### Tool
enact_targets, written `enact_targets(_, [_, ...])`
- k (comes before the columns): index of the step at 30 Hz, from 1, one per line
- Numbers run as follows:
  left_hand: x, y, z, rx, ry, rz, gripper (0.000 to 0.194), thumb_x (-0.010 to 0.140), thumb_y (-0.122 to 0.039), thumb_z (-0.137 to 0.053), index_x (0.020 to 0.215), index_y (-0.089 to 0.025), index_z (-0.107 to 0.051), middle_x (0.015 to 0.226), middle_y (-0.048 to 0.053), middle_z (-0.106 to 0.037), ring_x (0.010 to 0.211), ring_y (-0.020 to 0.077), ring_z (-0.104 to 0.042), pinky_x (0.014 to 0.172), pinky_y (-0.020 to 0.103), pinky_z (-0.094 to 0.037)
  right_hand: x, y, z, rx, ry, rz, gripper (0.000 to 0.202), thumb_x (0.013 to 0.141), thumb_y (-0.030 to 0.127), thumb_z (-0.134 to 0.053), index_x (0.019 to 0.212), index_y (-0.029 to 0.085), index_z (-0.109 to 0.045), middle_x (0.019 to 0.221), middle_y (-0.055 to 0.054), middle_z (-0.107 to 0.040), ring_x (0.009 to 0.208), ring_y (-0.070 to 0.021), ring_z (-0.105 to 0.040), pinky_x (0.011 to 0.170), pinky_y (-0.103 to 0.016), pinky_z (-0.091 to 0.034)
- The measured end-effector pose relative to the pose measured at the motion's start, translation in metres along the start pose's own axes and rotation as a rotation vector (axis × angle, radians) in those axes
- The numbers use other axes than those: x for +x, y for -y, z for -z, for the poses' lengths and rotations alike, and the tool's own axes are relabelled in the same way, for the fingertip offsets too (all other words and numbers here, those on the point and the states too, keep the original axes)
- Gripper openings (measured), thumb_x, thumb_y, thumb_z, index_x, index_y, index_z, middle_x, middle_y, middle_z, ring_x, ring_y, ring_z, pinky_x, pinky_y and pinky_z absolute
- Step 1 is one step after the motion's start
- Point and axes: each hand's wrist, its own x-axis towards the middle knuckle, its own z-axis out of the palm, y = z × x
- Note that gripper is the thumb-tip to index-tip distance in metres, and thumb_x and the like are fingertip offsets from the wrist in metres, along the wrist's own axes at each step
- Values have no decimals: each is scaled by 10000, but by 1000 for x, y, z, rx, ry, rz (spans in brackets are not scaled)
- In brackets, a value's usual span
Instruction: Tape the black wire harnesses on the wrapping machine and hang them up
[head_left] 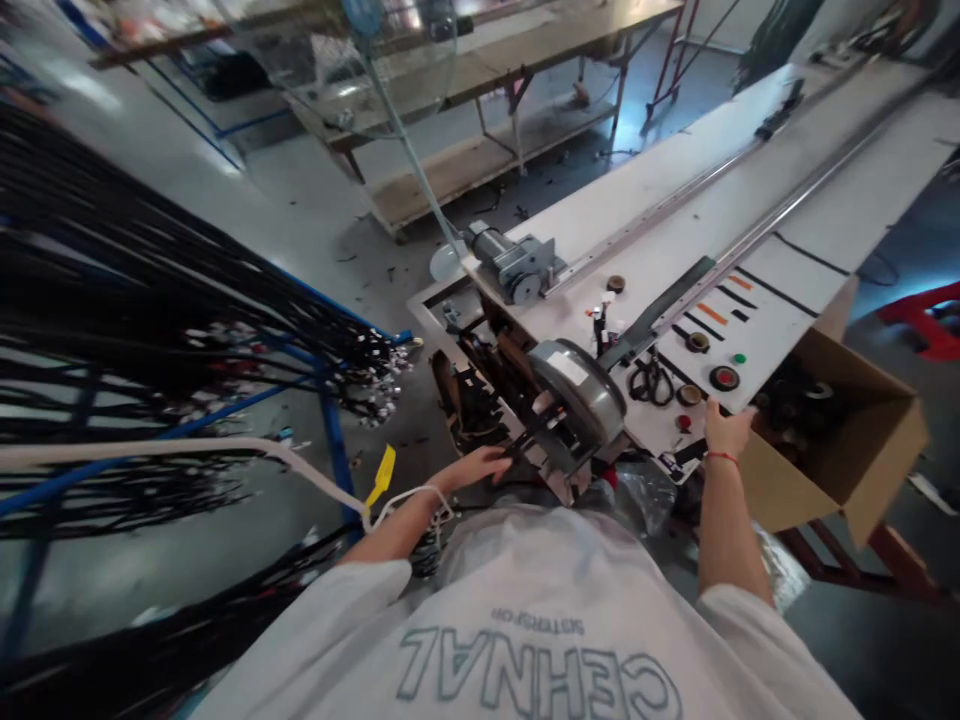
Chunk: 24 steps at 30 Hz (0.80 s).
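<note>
My left hand (480,467) reaches toward the near side of a round grey taping machine (577,395), fingers stretched out and slightly apart, with nothing seen in them. At the near edge of the white table (637,230), my right hand (727,432) rests with thumb and fingers apart, beside an open cardboard box (885,440). Just beyond it lies a tape roll with a red centre (724,378). Black-handled scissors (651,382) lie between the machine and a brown tape roll (688,395). A long dark arm (667,305) slants away from the machine.
Bundles of black cables (150,270) hang on a blue rack (334,440) at left. A white cable with a yellow tag (382,476) crosses near my left forearm. A motor (517,265) sits on the table's far side. A wooden workbench (510,60) stands behind.
</note>
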Motion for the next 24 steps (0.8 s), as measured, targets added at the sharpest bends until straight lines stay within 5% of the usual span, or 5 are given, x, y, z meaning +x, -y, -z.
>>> enact_targets(2, [26, -22, 0, -127, 23, -95, 671, 683, -837, -541, 690, -167, -545, 594, -12, -534, 609, 130, -488, 631, 263, -421, -33, -16, -6, 97, 38, -163, 850, 781, 552, -685, 1387, 42, -377, 1358, -293, -505, 1261, -391, -504, 1055, -481, -399])
enact_targets(5, [55, -53, -12, -218, -88, 7, 687, 714, -872, -442, 690, -187, -497, 512, -61, -398, 500, 100, -382, 525, 246, -334, -64, -18, -13, 134, 37, -232, 834, 791, 568, -685, 1372, 46, -396, 1378, -279, -501, 1288, -369, -494, 1081, -447, -381])
enact_targets(8, [53, -68, -23, -181, -179, 73, 663, 773, -852, -359, 649, -205, -444, 465, -78, -319, 451, 92, -315, 487, 247, -261, -74, -6, -14, 89, -61, -257, 800, 788, 623, -669, 1341, 94, -436, 1328, -258, -548, 1242, -381, -533, 1053, -481, -405])
enact_targets(16, [1, -58, -14, 36, -239, -10, 690, 804, -837, -295, 536, -208, -387, 447, -46, -377, 473, 103, -351, 530, 276, -283, -75, -2, -12, 62, -106, -251, 827, 729, 681, -696, 1287, 116, -466, 1275, -275, -569, 1210, -417, -543, 1017, -515, -422])
enact_targets(24, [2, -51, -25, 87, -312, -70, 617, 878, -724, -273, 557, -212, -398, 489, -31, -400, 535, 129, -402, 568, 278, -320, -74, -3, -14, 25, -120, -227, 717, 852, 682, -537, 1276, 108, -472, 1262, -278, -577, 1188, -413, -559, 997, -533, -436])
